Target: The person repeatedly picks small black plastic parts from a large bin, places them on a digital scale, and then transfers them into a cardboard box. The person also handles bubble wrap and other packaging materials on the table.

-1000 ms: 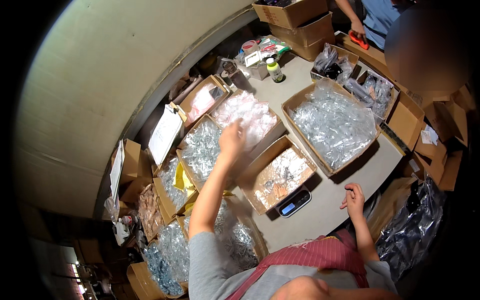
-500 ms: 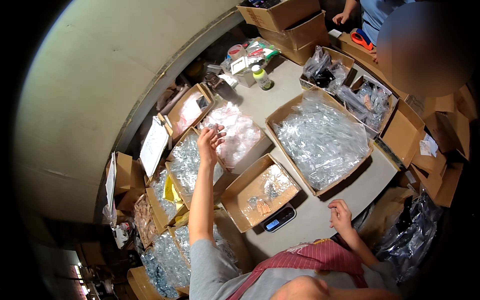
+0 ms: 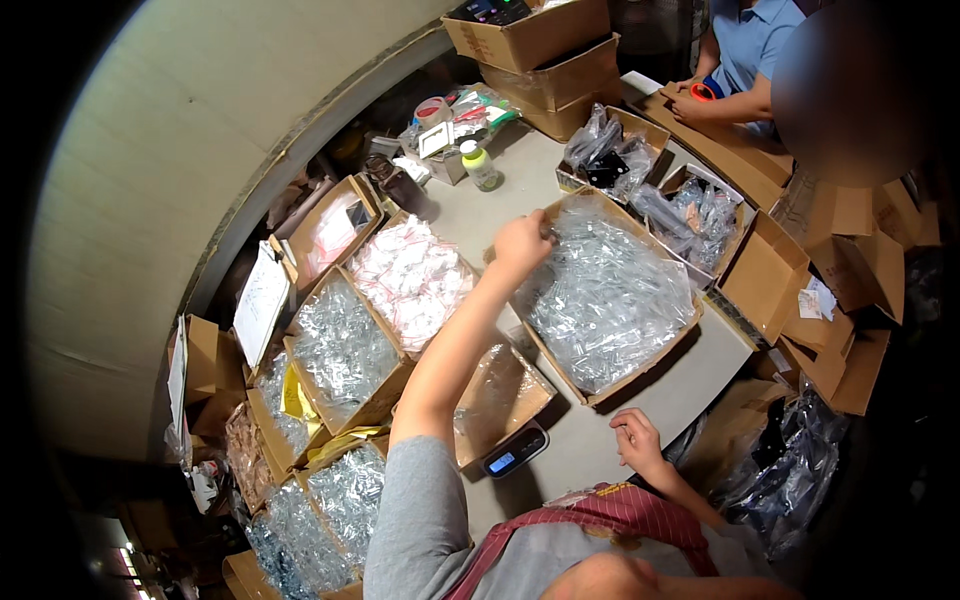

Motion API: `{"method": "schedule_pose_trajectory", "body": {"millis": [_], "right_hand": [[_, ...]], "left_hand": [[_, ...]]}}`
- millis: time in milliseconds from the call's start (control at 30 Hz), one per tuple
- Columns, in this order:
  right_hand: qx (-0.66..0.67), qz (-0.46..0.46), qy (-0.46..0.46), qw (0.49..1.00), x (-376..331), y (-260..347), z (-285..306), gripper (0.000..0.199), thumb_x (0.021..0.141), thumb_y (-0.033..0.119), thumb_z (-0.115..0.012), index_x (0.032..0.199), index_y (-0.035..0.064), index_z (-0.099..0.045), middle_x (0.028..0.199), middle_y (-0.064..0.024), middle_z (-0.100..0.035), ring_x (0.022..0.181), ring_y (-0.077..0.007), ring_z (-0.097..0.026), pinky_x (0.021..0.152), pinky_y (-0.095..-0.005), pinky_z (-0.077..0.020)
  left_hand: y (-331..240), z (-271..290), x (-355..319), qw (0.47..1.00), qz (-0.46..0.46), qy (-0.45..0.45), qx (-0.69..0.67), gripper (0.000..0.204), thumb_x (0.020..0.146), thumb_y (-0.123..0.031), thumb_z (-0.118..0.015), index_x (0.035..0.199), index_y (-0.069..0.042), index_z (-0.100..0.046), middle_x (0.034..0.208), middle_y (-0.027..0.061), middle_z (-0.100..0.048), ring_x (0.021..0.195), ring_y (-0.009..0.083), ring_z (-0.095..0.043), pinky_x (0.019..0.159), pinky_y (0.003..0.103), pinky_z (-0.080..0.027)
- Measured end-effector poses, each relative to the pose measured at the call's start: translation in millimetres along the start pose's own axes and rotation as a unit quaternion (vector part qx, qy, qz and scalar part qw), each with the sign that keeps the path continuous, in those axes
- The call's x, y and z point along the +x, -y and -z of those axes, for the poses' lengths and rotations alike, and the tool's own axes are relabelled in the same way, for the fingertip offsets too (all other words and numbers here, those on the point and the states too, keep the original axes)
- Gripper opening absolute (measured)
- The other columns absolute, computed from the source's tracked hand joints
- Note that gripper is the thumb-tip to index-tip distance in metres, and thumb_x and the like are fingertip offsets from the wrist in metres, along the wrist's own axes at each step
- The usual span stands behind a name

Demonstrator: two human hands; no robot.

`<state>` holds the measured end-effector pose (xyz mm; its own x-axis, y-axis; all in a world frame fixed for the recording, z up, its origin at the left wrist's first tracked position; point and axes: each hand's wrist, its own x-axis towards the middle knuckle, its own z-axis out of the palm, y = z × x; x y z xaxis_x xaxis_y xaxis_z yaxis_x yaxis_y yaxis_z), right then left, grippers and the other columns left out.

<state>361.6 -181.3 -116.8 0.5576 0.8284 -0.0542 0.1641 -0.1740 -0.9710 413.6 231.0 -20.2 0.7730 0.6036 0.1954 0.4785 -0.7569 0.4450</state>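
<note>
My left hand (image 3: 523, 243) is over the far left edge of a large cardboard box (image 3: 692, 322) full of small clear plastic packets (image 3: 620, 300). Its fingers curl down and are closed; whatever they hold is hidden. Under my left forearm, a shallow cardboard box (image 3: 535, 395) sits on a black digital scale (image 3: 517, 452) with a lit display. The forearm covers much of that box, so its contents show only partly. My right hand (image 3: 637, 440) hovers by the table's near edge, fingers loosely curled in, with nothing visible in them.
At left stand a box of white packets with red edges (image 3: 415, 280) and boxes of clear packets (image 3: 345, 345). A yellow-green bottle (image 3: 480, 167) and dark jar (image 3: 398, 185) stand farther back. At far right, another person in blue (image 3: 755, 50) handles cardboard near orange-handled scissors (image 3: 703, 92).
My left hand has moved right, from above the white packets to the large box of clear packets. My right hand stays curled near the table edge. The view has shifted.
</note>
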Motion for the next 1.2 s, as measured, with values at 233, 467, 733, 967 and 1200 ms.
{"method": "schedule_pose_trajectory", "body": {"millis": [233,467,733,967,1200], "right_hand": [[0.031,-0.022,-0.002,0.999,-0.2,4.2,5.9,0.015,0.089,-0.004,-0.050,0.097,-0.0012,-0.062,0.103,-0.0093,-0.057,0.055,-0.0126,-0.059,0.041,-0.0263,-0.0503],[-0.044,0.282,0.012,0.958,45.4,89.2,20.1,0.023,0.071,-0.015,-0.052,0.083,-0.0015,-0.068,0.082,-0.0132,-0.068,0.066,-0.0220,-0.068,0.057,-0.0301,-0.0546],[-0.546,0.446,0.183,0.685,221.5,166.1,-73.5,0.019,0.080,0.008,-0.060,0.094,0.0035,-0.071,0.116,-0.0157,-0.062,0.134,-0.0320,-0.045,0.117,-0.0531,-0.0247],[-0.813,0.383,0.322,0.299,276.3,100.1,-149.0,0.057,0.090,0.036,-0.052,0.141,0.0098,-0.049,0.134,-0.0050,-0.055,0.134,-0.0300,-0.035,0.111,-0.0574,-0.0187],[-0.695,0.451,0.408,0.384,297.4,89.7,-155.7,0.030,0.089,0.030,-0.053,0.107,0.0136,-0.072,0.115,-0.0023,-0.068,0.119,-0.0224,-0.048,0.106,-0.0430,-0.0285]], "left_hand": [[14.2,3.0,-6.1,0.980,-0.067,-0.116,-0.149,0.021,0.082,-0.020,-0.064,0.093,-0.003,-0.068,0.079,0.0112,-0.062,0.072,0.0278,-0.062,0.072,0.038,-0.051],[45.9,128.1,-130.2,0.767,0.158,0.045,-0.620,0.009,0.080,-0.011,-0.059,0.080,-0.009,-0.051,0.086,0.0093,-0.067,0.064,0.0068,-0.048,0.061,0.020,-0.038],[26.2,188.4,-244.2,0.834,0.218,0.038,-0.506,0.021,0.083,-0.001,-0.061,0.103,0.000,-0.059,0.106,0.0149,-0.068,0.098,0.0190,-0.065,0.090,0.031,-0.052],[29.7,258.8,-366.3,0.791,0.335,-0.174,-0.481,0.031,0.094,-0.017,-0.059,0.119,0.000,-0.056,0.107,0.0149,-0.069,0.094,0.0220,-0.069,0.084,0.034,-0.055],[53.0,266.3,-498.2,0.642,0.430,-0.379,-0.508,0.031,0.096,-0.017,-0.059,0.122,-0.001,-0.056,0.107,0.0097,-0.065,0.096,0.0201,-0.066,0.079,0.031,-0.053]]}}
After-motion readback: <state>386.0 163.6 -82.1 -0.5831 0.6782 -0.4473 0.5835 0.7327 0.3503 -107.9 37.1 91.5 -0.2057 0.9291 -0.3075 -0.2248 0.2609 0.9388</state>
